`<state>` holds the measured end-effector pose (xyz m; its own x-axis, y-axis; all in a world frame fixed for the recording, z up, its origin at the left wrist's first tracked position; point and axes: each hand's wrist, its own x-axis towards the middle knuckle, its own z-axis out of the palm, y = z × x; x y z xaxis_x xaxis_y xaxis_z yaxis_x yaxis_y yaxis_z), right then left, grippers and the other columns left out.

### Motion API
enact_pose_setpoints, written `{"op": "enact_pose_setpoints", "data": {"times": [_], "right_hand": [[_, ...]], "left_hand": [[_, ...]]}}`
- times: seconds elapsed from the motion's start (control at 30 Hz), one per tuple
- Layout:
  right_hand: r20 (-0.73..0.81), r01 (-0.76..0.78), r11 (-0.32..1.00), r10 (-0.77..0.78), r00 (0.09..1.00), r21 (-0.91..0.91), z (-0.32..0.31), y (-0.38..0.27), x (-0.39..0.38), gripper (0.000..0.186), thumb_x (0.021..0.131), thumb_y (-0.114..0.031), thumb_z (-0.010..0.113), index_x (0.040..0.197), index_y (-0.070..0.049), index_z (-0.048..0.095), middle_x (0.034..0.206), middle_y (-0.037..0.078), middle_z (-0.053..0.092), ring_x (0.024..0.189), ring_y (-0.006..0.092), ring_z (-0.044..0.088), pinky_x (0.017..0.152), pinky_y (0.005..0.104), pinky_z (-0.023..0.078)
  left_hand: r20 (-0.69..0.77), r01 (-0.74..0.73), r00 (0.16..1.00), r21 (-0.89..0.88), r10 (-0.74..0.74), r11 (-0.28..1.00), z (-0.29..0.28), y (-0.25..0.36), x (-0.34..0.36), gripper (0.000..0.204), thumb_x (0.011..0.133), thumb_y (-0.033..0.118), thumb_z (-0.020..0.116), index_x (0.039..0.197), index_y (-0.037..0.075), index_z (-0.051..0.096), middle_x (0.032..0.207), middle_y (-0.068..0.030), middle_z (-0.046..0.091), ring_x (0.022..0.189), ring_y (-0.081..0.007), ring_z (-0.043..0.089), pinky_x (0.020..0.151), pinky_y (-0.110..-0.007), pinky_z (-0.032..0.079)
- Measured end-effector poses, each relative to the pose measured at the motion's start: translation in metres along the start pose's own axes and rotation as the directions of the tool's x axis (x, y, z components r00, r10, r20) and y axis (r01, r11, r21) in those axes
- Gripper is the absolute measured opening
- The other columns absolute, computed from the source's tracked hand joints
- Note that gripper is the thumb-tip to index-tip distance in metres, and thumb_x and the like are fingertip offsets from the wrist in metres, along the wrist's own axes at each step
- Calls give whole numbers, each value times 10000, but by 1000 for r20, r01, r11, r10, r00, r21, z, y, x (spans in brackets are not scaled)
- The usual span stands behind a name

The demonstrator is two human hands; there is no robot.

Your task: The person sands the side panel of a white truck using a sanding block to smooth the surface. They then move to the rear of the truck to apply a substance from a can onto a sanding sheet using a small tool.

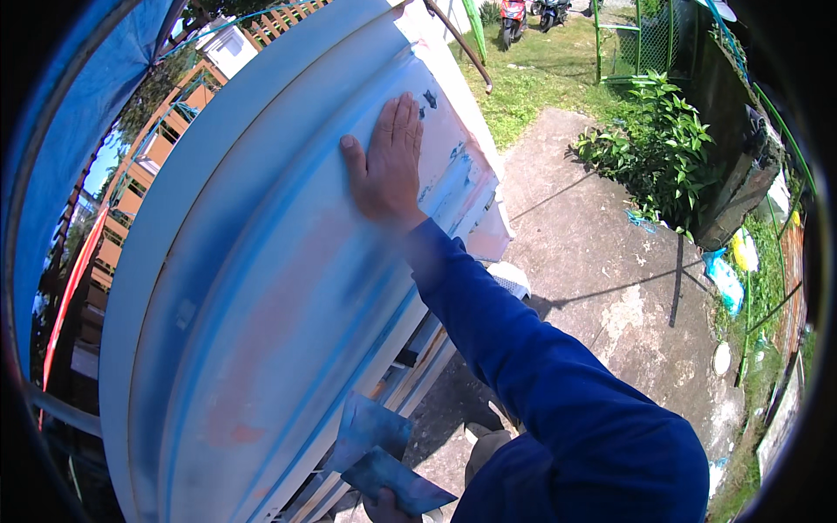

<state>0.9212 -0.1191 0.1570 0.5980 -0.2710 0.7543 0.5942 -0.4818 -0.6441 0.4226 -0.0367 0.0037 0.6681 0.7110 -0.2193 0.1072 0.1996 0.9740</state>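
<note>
A large curved panel [288, 261], like a boat hull, is white with smeared blue bands and pinkish patches. My right hand [389, 170] lies palm down on its upper part, fingers stretched and thumb spread, holding nothing. Chipped dark and blue spots show just beyond the fingertips, towards the worn right edge. Low in the view, my left hand [388, 507] grips a dark sheet like sandpaper [397, 479], smudged with blue dust. A second flap stands up behind it, beside the panel's lower edge; whether both are one folded sheet I cannot tell. Most of the left hand is hidden.
The panel rests above wooden supports [427, 366]. Right of it runs a concrete path [602, 261] beside a leafy bush [654, 148] and plastic bags [724, 281]. Motorbikes [513, 22] stand at the back. A blue tarp [74, 105] and wooden fence [131, 205] are at left.
</note>
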Motion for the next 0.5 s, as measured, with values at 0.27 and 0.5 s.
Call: {"op": "enact_pose_setpoints", "data": {"times": [0.27,0.5], "right_hand": [[208,487,871,-488,848,62,4,-72,-101,824,1012,-555,380,1526,72,231,1609,272,196,1522,389,138,1236,497,99],[-62,-63,996,66,996,60,7,-5,4,774,1038,-445,375,1516,126,165,1607,320,115,1525,417,55,1233,488,42]], "left_hand": [[63,-15,998,-98,21,995,-23,10,14,646,953,381,677,1409,22,395,1187,-148,589,978,-265,643,768,-391,575],[8,-79,997,-113,81,990,-37,15,-12,689,929,419,699,1383,-18,421,1212,-141,590,1004,-245,634,800,-374,563]]}}
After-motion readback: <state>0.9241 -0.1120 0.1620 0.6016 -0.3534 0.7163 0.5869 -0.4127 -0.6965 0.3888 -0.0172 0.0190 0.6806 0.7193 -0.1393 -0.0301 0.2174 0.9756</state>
